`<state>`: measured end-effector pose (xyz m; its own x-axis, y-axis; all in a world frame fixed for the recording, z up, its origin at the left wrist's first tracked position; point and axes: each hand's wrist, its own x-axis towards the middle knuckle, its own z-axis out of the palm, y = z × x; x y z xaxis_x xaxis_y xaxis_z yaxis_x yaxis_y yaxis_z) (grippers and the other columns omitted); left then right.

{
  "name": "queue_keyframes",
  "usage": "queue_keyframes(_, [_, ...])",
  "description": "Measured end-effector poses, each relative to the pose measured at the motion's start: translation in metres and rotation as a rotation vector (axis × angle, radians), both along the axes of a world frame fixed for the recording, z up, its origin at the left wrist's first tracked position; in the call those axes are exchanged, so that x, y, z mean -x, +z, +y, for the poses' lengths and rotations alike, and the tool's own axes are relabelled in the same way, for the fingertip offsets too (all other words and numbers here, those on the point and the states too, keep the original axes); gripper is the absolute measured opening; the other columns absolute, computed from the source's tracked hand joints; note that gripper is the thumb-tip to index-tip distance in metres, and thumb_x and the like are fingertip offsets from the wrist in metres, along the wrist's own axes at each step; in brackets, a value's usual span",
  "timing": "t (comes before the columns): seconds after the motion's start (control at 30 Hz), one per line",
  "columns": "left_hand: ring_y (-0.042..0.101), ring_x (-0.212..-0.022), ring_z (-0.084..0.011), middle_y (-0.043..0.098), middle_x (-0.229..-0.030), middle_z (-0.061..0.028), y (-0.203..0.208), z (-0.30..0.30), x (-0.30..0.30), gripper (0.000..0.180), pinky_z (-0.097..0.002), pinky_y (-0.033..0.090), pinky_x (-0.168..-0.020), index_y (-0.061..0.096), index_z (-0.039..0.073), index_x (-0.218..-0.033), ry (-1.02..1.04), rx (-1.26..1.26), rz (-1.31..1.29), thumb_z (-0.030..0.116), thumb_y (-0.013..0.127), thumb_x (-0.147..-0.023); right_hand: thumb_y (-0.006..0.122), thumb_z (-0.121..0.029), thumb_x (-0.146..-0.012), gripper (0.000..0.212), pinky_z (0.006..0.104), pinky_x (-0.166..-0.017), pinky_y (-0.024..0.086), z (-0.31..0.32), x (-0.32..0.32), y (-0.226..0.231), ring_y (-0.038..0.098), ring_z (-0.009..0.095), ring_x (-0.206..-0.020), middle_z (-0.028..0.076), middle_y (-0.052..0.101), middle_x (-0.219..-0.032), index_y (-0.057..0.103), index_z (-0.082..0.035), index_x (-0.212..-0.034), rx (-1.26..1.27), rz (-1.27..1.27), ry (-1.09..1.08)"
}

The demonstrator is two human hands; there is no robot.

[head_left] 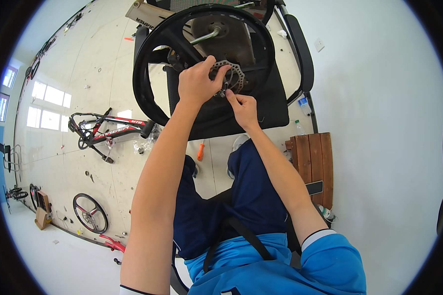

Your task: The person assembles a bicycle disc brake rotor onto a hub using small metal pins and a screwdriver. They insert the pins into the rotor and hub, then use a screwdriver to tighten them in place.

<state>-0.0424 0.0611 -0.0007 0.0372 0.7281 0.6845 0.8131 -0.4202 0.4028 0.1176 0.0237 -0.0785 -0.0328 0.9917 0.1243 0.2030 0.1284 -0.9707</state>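
lettered bike frame (125, 131), lettered beige part (148, 14)

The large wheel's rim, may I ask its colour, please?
The rim is black, as the head view shows.

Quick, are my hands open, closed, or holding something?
Left hand: partly closed at the brake disc; grip unclear.
Right hand: curled by the disc's lower edge; grip unclear.

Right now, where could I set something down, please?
Wooden slats between the green-capped bottle and dark slab look bare, as does floor between the orange screwdriver and right shoe. The brake disc, by left hand and right hand, is crowded.
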Motion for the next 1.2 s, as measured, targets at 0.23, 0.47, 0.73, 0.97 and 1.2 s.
queue_keyframes(0.23, [0.063,-0.051,-0.029,0.062,-0.058,-0.0074,0.0,0.001,-0.001,0.04,-0.0368,0.046,-0.046,0.056,0.008,-0.075,-0.002,-0.005,-0.002,0.039,0.079,-0.086,0.065,-0.049,-0.099,0.069,0.0315,-0.05,0.021,0.0,0.005,-0.011,0.026,0.007,-0.054,-0.005,0.028,-0.053,0.038,-0.002,-0.057,0.123,0.226,-0.005])
queue_keyframes(0.47, [0.064,-0.053,-0.0288,0.063,-0.059,-0.0072,-0.001,0.001,0.0,0.04,-0.0366,0.046,-0.047,0.056,0.008,-0.075,0.002,-0.012,0.003,0.039,0.079,-0.085,0.066,-0.049,-0.098,0.07,0.0317,-0.048,0.022,0.01,-0.009,-0.007,0.028,0.007,-0.053,-0.003,0.029,-0.051,0.04,0.001,-0.056,0.021,0.062,0.04])
queue_keyframes(0.73, [0.064,-0.053,-0.0293,0.063,-0.06,-0.0074,-0.001,0.001,0.0,0.04,-0.0374,0.047,-0.047,0.056,0.008,-0.075,0.007,-0.003,0.001,0.039,0.079,-0.086,0.071,-0.058,-0.088,0.07,0.0361,-0.047,0.033,0.021,-0.03,0.03,0.041,0.023,-0.043,0.009,0.043,-0.046,0.055,0.001,-0.055,-0.13,-0.421,0.045])
queue_keyframes(0.97, [0.065,-0.056,-0.0275,0.061,-0.061,-0.0066,-0.002,0.0,-0.001,0.038,-0.0374,0.048,-0.047,0.053,0.009,-0.077,0.002,-0.021,0.032,0.038,0.076,-0.087,0.072,-0.058,-0.087,0.067,0.0373,-0.047,0.037,0.021,-0.035,0.047,0.049,0.03,-0.044,0.011,0.05,-0.048,0.058,-0.001,-0.056,-0.208,-0.561,0.085])
queue_keyframes(1.2, [0.064,-0.053,-0.029,0.062,-0.059,-0.0074,-0.002,0.002,-0.001,0.039,-0.0372,0.047,-0.046,0.056,0.009,-0.076,0.003,-0.022,0.01,0.038,0.079,-0.086,0.071,-0.057,-0.088,0.067,0.0375,-0.048,0.036,0.022,-0.03,0.022,0.044,0.028,-0.044,0.013,0.047,-0.048,0.059,0.001,-0.057,-0.066,-0.408,0.082])
